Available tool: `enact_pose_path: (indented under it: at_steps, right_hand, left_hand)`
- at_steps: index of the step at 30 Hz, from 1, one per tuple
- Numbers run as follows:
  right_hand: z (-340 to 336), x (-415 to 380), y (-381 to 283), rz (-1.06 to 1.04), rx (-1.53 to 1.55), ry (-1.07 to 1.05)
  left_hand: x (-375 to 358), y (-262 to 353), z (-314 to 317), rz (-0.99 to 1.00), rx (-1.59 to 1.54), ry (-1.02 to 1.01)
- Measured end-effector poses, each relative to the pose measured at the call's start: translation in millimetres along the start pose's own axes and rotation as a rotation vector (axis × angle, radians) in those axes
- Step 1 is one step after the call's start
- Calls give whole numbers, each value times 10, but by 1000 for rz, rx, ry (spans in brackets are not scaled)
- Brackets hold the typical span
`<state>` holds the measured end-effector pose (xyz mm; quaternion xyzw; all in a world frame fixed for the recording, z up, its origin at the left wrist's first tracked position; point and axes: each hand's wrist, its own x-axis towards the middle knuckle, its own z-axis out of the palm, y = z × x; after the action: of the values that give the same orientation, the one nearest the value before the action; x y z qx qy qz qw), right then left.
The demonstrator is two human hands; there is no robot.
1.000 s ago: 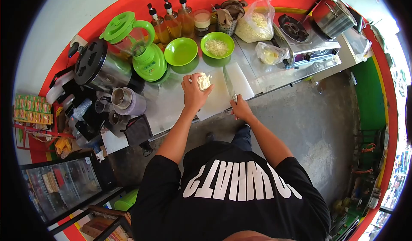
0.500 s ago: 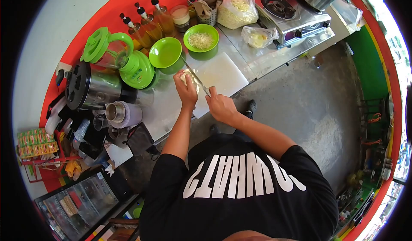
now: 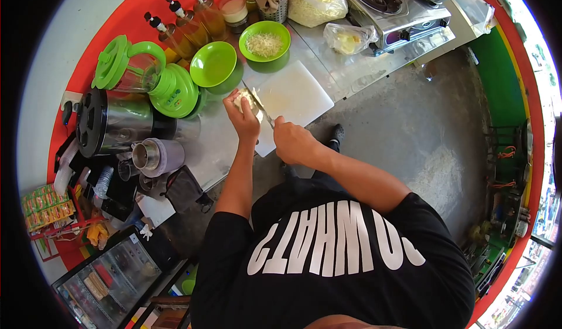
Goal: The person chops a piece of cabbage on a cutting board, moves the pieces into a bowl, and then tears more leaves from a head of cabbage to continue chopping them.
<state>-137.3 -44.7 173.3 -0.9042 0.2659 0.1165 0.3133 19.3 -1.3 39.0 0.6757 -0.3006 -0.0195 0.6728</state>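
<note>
My left hand (image 3: 243,120) is closed around a pale, cream-coloured piece of food (image 3: 244,99) at the left side of the white cutting board (image 3: 304,95); its exact kind does not show. In my right hand (image 3: 294,141) is a knife (image 3: 261,110), gripped by the handle, its blade lying across the pale food and pointing up and left. Just beyond the hands sits a green bowl (image 3: 213,64) with nothing in it. To its right, a second green bowl (image 3: 283,35) holds pale shreds (image 3: 263,44).
Pump bottles (image 3: 192,29) and a green blender (image 3: 175,92) line the wall side. A bag of shreds (image 3: 318,6), a smaller plastic bag (image 3: 349,38) and a gas stove (image 3: 404,21) stand to the right. Jugs and a steel flask (image 3: 157,156) are at left.
The view has shifted slightly, moving the counter items left and up. The knife tip has drawn back from the bowls, and the blade now lies more over the pale food.
</note>
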Motion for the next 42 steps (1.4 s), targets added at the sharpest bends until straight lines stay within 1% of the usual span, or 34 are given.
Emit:
enact_pose_path:
  at_steps: [1,2,4,8,10,12,16,17,19,21,22,23,24,25,26,28,30,32,34,36,38,40,42]
  right_hand:
    - [75,63,27,28,6,39]
    - [146,123,51,26,6,32]
    - [243,231,37,69,-5,101]
    - [342,366,-20,99,15,109]
    - [422,428,-16,109,8,164]
    - [432,492,25,110,16,170]
    - [366,463,16,129,25,179]
    - [349,420,16,127,23,181]
    - [181,228,-85,76,-97,59]
    - [164,106,-149,91,-119,56]
    - [162,84,-161,103,-139,56]
    - [208,117,-154,107,-136,59]
    - [301,186,-136,146,-54,85]
    - [383,250,-127,186,29,113]
    - [454,317,-103,196,34,121]
    - [514,447,-80,168,-78,186]
    - [543,556,-59,177,-98,194]
    - [567,605,-64,182,-121,202]
    - [565,628,-69,142,-216,229]
    - [554,607,-102,143,-239,236]
    - [546,549,-158,144,-256,238]
    - [552,449,-232,149,-262,242]
    - [571,324,-276,165,-251,231]
  left_hand:
    - [4,18,2,43,24,-22]
    - [2,40,8,38,28,-19]
    - [27,106,22,20,49,-70]
    - [77,1,2,-6,-1,-45]
    - [100,10,18,-3,-29,-43]
    - [119,22,12,11,44,-81]
    - [196,36,46,29,99,-83]
    - [207,40,38,14,93,-66]
    - [237,3,13,-4,88,-52]
    - [299,-49,-11,-205,8,0]
    - [298,-48,-7,-206,6,-2]
    - [304,-43,-8,-207,71,18]
    - [325,-29,1,-205,136,35]
    - [350,-84,-5,-199,133,21]
    - [376,-138,-17,-221,90,10]
    - [391,-131,1,-245,46,-3]
    - [390,-112,3,-194,177,-17]
    - [385,-77,-2,-218,149,-19]
    - [392,-94,-13,-237,115,-19]
    - [411,-156,-73,-264,64,-30]
    - [390,-275,-91,-271,62,-24]
    - [398,-266,-140,-282,67,-21]
    - [415,-245,-169,-378,26,-18]
